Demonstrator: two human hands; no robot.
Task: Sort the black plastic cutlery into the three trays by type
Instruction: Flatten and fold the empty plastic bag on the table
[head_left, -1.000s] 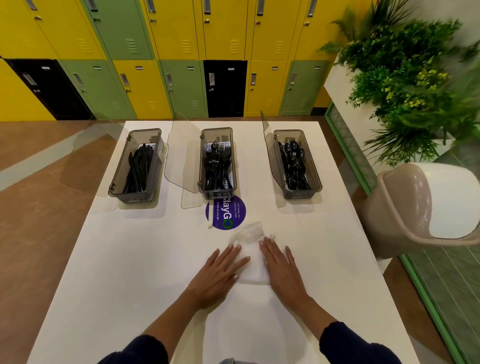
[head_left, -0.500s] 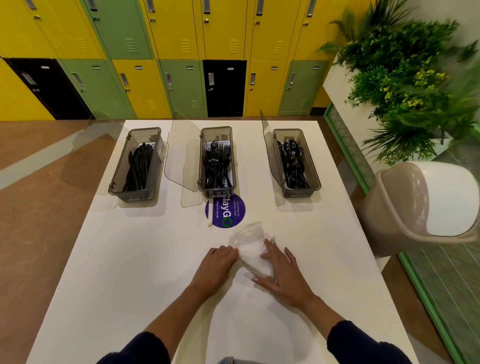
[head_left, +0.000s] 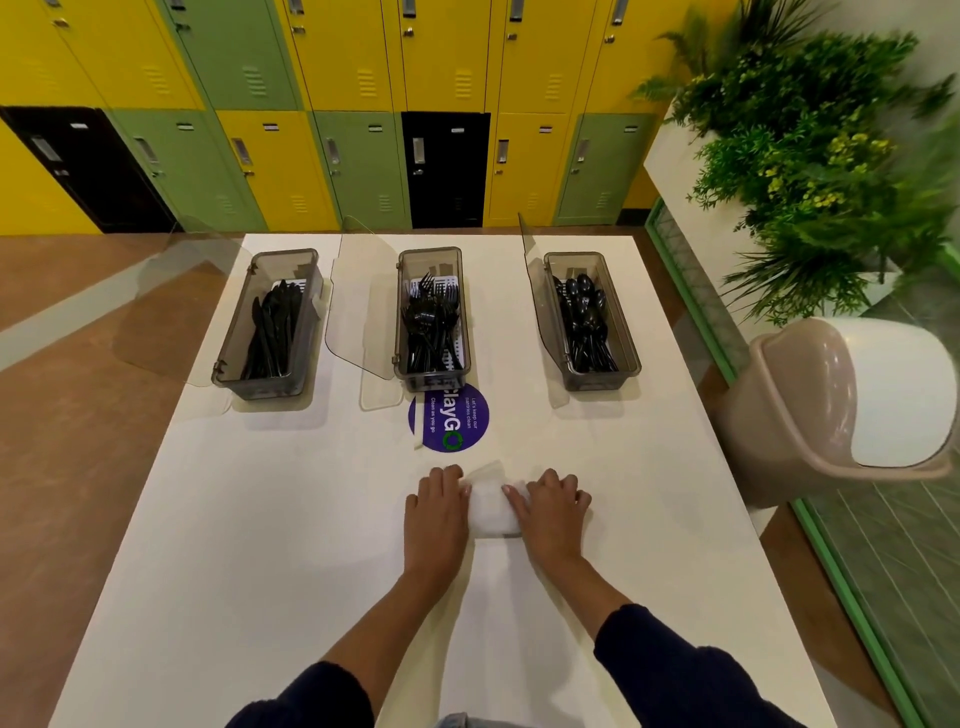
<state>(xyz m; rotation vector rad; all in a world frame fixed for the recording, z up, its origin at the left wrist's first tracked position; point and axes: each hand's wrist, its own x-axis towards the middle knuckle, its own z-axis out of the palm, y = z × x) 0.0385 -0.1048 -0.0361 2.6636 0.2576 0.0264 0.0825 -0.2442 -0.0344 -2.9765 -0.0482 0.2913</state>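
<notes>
Our left hand (head_left: 435, 514) and right hand (head_left: 554, 512) lie knuckles up with fingers curled, each gripping 1 side of a folded clear plastic bag (head_left: 491, 508) that rests flat on the white table (head_left: 260, 519) between them. We cannot tell where the thumbs sit, as they are tucked out of sight. Just beyond the bag is a round purple sticker (head_left: 450, 419). Past that, 3 smoky clear trays stand in a row, well apart from the hands, each with its lid swung open to its left. The left tray (head_left: 258, 387) holds the black knives (head_left: 272, 332), the middle tray (head_left: 429, 252) the black forks (head_left: 431, 322), touching the sticker's far edge, and the right tray (head_left: 597, 380) the black spoons (head_left: 584, 322). Yellow, green and black lockers (head_left: 363, 156) line the wall behind the table.
</notes>
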